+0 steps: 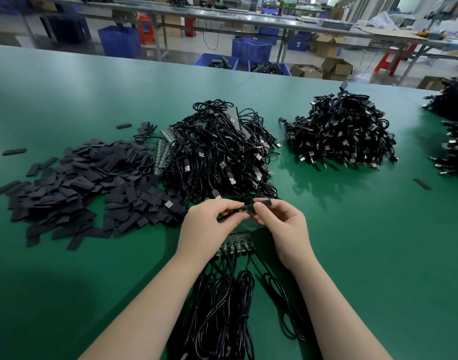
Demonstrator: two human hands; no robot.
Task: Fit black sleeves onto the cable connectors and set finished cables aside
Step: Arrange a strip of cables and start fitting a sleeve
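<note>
Just above the worktop (352, 229), my left hand (209, 224) pinches the cable connector (242, 210); my right hand (282, 224) pinches a black sleeve (263, 203), seemingly lined up end-on, its long axis running left-right.

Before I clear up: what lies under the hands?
A strip of small circuit boards with black cables on the green table. The left hand covers part.

Matt black sleeves (74, 183), glossy black cables (217, 152) with shiny metal plugs, smooth green table (352, 242).
</note>
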